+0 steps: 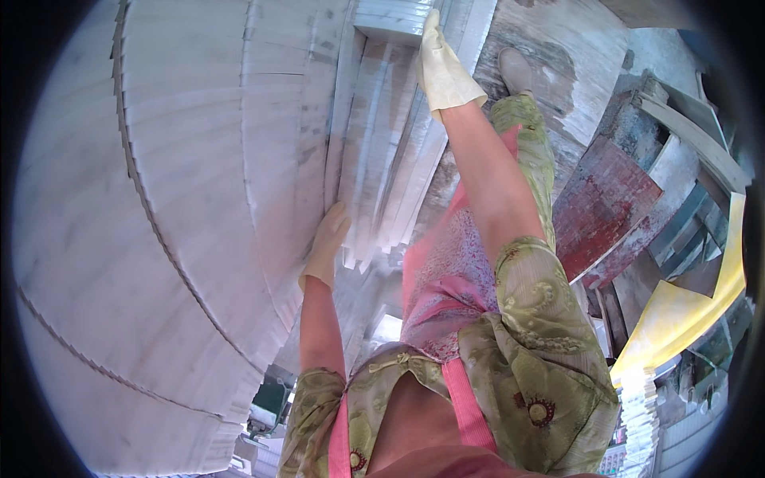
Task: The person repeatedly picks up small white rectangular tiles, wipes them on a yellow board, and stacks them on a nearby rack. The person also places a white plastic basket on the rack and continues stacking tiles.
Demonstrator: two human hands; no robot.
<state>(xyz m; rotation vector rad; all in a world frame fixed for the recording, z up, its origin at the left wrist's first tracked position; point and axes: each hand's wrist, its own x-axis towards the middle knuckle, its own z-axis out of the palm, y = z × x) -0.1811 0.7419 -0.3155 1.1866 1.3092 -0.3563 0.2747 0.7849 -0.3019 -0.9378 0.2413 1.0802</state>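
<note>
Gloves cover both hands. We see the left hand [325, 243] pressed flat, fingers extended, against the near edge of a bundle of white marble strips [381, 143], which stands on edge between the two hands. The right hand [441, 68] lies open-palmed along the bundle's far side, near its top end. Left of the left hand rise stacked marble slabs [175, 159]. Right of the right arm leans a red-stained slab [606, 203].
</note>
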